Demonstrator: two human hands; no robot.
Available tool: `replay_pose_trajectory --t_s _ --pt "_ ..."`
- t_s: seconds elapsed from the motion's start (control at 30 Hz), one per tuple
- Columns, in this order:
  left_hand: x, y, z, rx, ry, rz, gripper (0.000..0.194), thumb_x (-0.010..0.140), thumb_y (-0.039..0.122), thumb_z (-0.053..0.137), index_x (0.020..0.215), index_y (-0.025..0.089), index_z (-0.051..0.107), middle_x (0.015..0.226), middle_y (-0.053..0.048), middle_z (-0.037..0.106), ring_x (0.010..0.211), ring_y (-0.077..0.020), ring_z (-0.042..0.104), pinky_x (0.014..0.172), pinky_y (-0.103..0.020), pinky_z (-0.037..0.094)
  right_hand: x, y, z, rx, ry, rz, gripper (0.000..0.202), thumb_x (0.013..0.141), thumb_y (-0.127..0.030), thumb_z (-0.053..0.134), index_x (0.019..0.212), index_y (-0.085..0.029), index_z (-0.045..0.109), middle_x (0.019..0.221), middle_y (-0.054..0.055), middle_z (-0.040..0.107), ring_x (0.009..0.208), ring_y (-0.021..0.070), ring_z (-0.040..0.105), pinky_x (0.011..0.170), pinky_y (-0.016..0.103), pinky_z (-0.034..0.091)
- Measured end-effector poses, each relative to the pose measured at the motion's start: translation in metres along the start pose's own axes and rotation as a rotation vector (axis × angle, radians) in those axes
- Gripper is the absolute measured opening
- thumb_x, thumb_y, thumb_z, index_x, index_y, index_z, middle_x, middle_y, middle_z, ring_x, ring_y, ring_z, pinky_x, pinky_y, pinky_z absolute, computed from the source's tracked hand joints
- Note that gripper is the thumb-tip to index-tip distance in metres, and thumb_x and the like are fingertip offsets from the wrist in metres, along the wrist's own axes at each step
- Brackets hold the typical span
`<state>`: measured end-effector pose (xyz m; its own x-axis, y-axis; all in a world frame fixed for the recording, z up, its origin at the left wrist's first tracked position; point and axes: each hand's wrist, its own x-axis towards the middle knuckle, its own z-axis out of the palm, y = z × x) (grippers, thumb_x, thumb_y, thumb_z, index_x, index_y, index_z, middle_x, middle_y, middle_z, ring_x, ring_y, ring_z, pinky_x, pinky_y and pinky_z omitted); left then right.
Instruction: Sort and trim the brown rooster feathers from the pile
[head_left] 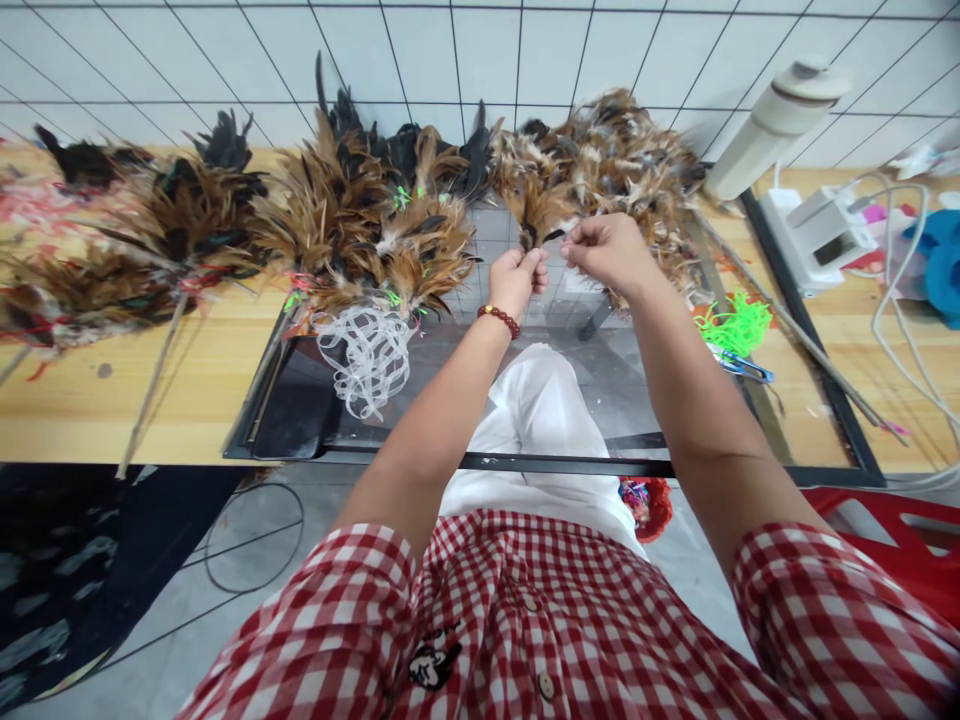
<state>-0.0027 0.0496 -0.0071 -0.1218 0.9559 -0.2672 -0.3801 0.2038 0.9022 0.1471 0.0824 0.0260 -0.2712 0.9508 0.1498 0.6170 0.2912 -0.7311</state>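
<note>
My left hand, with a beaded bracelet at the wrist, pinches the base of a small bunch of brown feathers. The bunch fans upward, away from me. Just right of it, my right hand is closed in a pinch, with a small dark feather near its fingertips. Whether those fingers hold the feather or something thinner, I cannot make out. Both hands are above a glass panel. Behind the right hand rises a large heap of loose brown feathers.
Tied feather bundles lie to the left, near a tangle of clear strip. At right are bright green ties, blue-handled snips, a thin stick, a pale bottle and a white charger with cables.
</note>
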Motion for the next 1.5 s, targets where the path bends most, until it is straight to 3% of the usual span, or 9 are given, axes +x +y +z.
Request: replay_pose_trajectory --t_s 0.13,0.33,0.47,0.63,0.73,0.87,1.1,1.23,1.5 --pt "0.004 0.000 -0.002 -0.056 0.051 -0.014 0.016 0.099 0.026 0.065 0.086 0.017 0.062 0.068 0.005 0.064 0.059 -0.0034 0.062 0.065 -0.014 0.050 -0.009 -0.007 -0.015 -0.363 -0.030 -0.122 0.019 0.085 -0.032 0.066 0.087 -0.017 0.079 0.081 0.012 0.076 0.090 0.0310 0.071 0.082 0.044 0.054" --pt "0.008 -0.007 0.000 0.160 0.055 0.106 0.015 0.101 0.015 0.055 0.088 0.017 0.063 0.099 -0.003 0.077 0.072 -0.0071 0.070 0.072 -0.020 0.057 -0.016 -0.024 0.002 -0.687 -0.024 -0.082 0.026 0.085 -0.030 0.062 0.093 -0.014 0.081 0.091 0.020 0.078 0.100 0.0418 0.071 0.086 0.052 0.051" --pt "0.011 -0.015 -0.003 0.433 0.027 0.209 0.019 0.099 0.017 0.055 0.085 0.018 0.067 0.080 0.000 0.073 0.064 -0.0091 0.066 0.067 -0.021 0.054 -0.017 -0.031 0.009 -0.701 0.016 -0.059 0.027 0.087 -0.030 0.060 0.094 -0.013 0.080 0.091 0.021 0.078 0.101 0.0420 0.071 0.086 0.051 0.053" --pt "0.017 -0.023 -0.008 0.653 -0.044 0.386 0.025 0.094 0.014 0.061 0.070 0.019 0.068 0.065 0.000 0.063 0.077 -0.0153 0.069 0.082 -0.027 0.054 -0.018 -0.030 0.008 -0.651 0.046 -0.069 0.022 0.085 -0.032 0.065 0.091 -0.015 0.078 0.089 0.021 0.076 0.101 0.0429 0.071 0.086 0.053 0.054" --pt "0.013 -0.018 -0.006 0.603 -0.064 0.319 0.029 0.092 0.011 0.064 0.064 0.018 0.064 0.062 0.000 0.059 0.072 -0.0129 0.066 0.075 -0.023 0.050 -0.014 -0.024 0.005 -0.568 0.071 -0.053 0.021 0.089 -0.032 0.063 0.093 -0.017 0.077 0.096 0.021 0.077 0.109 0.0433 0.069 0.092 0.055 0.053" --pt "-0.004 0.001 -0.002 0.175 -0.106 0.020 0.022 0.098 0.021 0.065 0.077 0.016 0.063 0.064 0.005 0.055 0.052 -0.0028 0.049 0.053 -0.015 0.038 -0.003 -0.006 0.001 -0.243 0.210 -0.001 0.025 0.097 -0.038 0.060 0.105 -0.019 0.074 0.109 0.016 0.076 0.117 0.0361 0.067 0.098 0.051 0.053" --pt "-0.022 0.023 -0.010 -0.206 -0.463 -0.350 0.023 0.101 0.017 0.061 0.079 0.013 0.059 0.060 0.007 0.048 0.044 0.0016 0.039 0.040 -0.008 0.023 -0.006 0.014 0.002 0.843 -0.450 0.114 0.051 0.065 -0.061 0.094 0.076 -0.019 0.066 0.078 0.000 0.070 0.078 0.0140 0.067 0.078 0.029 0.057" --pt "-0.021 0.020 -0.010 -0.265 -0.541 -0.420 0.029 0.104 0.013 0.052 0.076 0.012 0.059 0.058 0.006 0.047 0.041 0.0017 0.039 0.038 -0.007 0.022 -0.009 0.012 0.004 0.949 -0.453 0.097 0.051 0.055 -0.056 0.100 0.065 -0.020 0.065 0.069 -0.001 0.068 0.073 0.0134 0.065 0.075 0.028 0.057" --pt "-0.018 0.014 -0.010 -0.227 -0.524 -0.357 0.022 0.102 0.016 0.059 0.082 0.011 0.066 0.062 0.004 0.060 0.047 -0.0005 0.053 0.045 -0.010 0.036 -0.001 0.007 0.010 0.843 -0.230 0.124 0.034 0.079 -0.028 0.085 0.058 -0.019 0.060 0.060 0.000 0.062 0.071 0.0143 0.066 0.074 0.028 0.055"
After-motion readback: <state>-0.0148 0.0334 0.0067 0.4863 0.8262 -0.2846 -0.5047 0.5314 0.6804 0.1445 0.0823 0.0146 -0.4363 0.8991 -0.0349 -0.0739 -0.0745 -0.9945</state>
